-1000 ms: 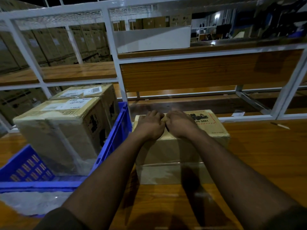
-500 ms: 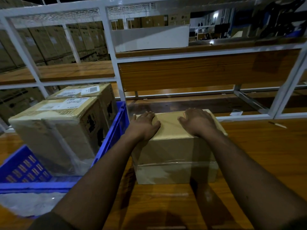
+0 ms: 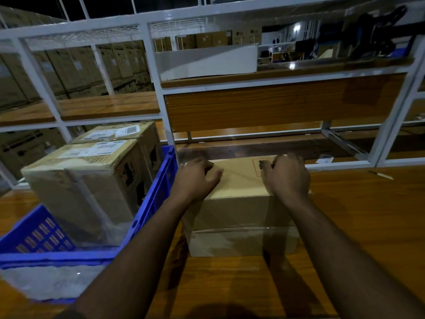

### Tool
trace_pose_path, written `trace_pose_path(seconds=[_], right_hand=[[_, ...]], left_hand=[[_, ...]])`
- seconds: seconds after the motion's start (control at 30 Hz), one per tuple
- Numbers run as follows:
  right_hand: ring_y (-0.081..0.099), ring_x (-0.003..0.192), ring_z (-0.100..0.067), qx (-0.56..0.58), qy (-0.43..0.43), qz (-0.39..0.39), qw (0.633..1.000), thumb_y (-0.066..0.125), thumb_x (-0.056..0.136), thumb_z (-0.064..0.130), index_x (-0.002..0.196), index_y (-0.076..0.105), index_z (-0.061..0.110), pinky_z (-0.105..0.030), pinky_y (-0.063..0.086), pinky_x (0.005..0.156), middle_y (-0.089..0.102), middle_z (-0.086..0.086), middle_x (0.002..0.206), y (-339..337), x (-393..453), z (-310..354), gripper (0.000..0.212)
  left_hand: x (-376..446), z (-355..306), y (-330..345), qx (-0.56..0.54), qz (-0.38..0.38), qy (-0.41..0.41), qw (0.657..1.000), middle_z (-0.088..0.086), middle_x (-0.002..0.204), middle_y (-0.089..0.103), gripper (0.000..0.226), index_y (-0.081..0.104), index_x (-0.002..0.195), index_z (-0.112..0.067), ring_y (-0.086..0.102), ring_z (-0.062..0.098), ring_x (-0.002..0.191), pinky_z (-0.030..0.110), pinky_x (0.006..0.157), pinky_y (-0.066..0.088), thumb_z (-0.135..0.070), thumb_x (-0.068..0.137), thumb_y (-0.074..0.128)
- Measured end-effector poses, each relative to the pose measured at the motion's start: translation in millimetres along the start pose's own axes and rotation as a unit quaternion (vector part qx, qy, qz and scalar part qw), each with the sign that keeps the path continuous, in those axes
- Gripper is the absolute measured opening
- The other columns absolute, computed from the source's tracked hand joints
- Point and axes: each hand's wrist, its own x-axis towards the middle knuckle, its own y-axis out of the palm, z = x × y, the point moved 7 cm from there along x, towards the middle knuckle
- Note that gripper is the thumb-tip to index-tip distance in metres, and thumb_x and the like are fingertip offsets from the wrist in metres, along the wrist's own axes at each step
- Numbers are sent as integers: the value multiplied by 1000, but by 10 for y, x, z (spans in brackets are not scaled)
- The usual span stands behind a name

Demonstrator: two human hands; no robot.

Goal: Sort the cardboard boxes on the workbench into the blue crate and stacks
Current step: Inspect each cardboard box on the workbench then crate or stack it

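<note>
A taped cardboard box (image 3: 241, 215) stands on the wooden workbench (image 3: 356, 226), right beside the blue crate (image 3: 158, 192). My left hand (image 3: 197, 178) lies on the box's top at the far left corner, fingers curled over the back edge. On the far right of the top, my right hand (image 3: 287, 178) has its fingers hooked over the same edge and covers part of a red-bordered label. Two more cardboard boxes sit in the crate, a front box (image 3: 85, 180) and a back box (image 3: 128, 134), both with white labels on top.
A white metal shelf frame (image 3: 158, 100) with wooden boards rises just behind the box and crate. Clear plastic film (image 3: 46, 284) lies at the crate's near end. A small pale object (image 3: 380, 174) lies on the bench at the right. Stacked cartons fill the background.
My hands, together at the middle of the box top a second ago, have spread apart to its far corners, and the fingers now curl over the back edge.
</note>
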Motion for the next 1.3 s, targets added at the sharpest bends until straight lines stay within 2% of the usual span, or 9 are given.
trace_pose_path(seconds=[0.1,0.23,0.4,0.53,0.7,0.87,1.0,1.17,1.3], right_hand=[[64,82,-23,54,34,-61,996,56,94,38,85,66,13,-40,59,62,68,-7,91,-184,-120,-72,28],[66,80,-22,83,50,-55,994,54,97,37,95,64,14,-37,59,59,68,-5,93,-300,-252,-185,25],[63,79,-15,185,108,-68,974,53,100,37,109,62,16,-32,55,58,65,2,94,-356,-485,-455,25],[59,74,-11,304,184,-67,932,43,102,47,100,60,17,-29,47,57,59,6,83,-162,-857,-681,35],[63,81,-13,373,210,-78,900,45,101,50,102,58,22,-28,48,61,60,8,86,-60,-920,-649,31],[66,86,-16,356,90,-123,922,45,96,57,117,63,18,-38,57,66,67,1,97,-439,-555,-289,48],[62,87,-10,304,-35,-150,940,58,98,43,122,64,15,-37,58,67,69,-2,106,-855,-216,196,38],[67,84,-19,195,-159,-121,960,62,93,42,116,69,15,-31,54,66,72,-4,100,-867,-216,849,36],[67,92,-18,135,-219,-100,961,60,94,50,115,69,15,-25,44,74,72,-5,105,-762,-425,1256,41]], left_hand=[[-62,-45,64,30,71,12,997,-2,158,37,83,44,149,-29,37,19,142,40,104,39,-82,85,46],[-153,76,28,11,70,-43,997,-6,167,18,104,37,153,-33,23,23,150,58,111,39,-93,69,52],[-189,107,-23,8,39,-68,997,-1,162,33,100,45,149,-27,32,21,146,52,109,44,-88,71,57],[-267,120,-110,46,-65,-99,992,-3,136,59,91,62,131,-25,54,15,121,41,87,56,-91,70,54],[-364,57,-136,3,-74,-81,994,-8,133,61,79,66,126,-27,54,10,119,36,83,55,-85,72,60],[-393,164,-240,-110,-66,-140,982,-3,131,64,75,65,130,-23,56,7,110,28,77,49,-73,75,67],[-572,187,71,-270,-7,-190,944,3,136,58,91,52,145,-25,58,13,111,29,82,49,-82,74,57],[-754,68,396,-389,34,-194,900,1,141,53,104,35,151,-38,59,18,120,55,103,48,-101,69,30],[-750,-210,139,-433,9,-103,896,-19,138,50,62,31,152,-40,55,-10,116,10,82,51,-68,97,24]])
